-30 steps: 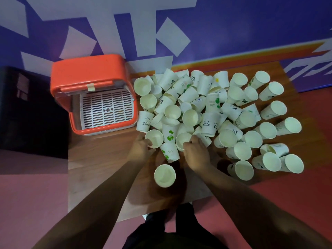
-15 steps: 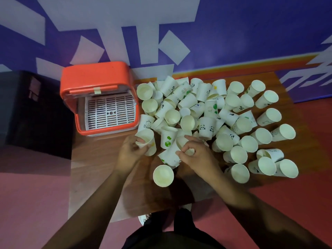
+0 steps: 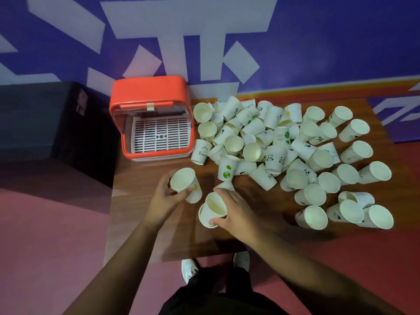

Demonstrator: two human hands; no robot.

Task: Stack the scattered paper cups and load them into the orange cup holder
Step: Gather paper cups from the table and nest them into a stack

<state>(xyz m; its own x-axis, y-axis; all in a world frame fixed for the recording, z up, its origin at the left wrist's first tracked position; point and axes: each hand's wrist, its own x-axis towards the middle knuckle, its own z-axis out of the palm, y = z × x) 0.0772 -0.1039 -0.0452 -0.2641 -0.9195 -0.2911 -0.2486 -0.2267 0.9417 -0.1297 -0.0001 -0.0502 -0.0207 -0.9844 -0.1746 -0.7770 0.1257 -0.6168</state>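
From the head camera: my left hand (image 3: 167, 198) curls round one smooth, tapered paper cup (image 3: 185, 184), its round mouth tilted up. My right hand (image 3: 234, 210) grips a nested pair of cups (image 3: 213, 211), thumb under, fingers over. Beyond my right fingertips the heap of white printed cups (image 3: 272, 144) sprawls on the wood-grain table (image 3: 141, 223). Past my left fingers stands the glossy orange cup holder (image 3: 150, 92), boxy and round-cornered, with a white slotted grille (image 3: 161, 135) inside.
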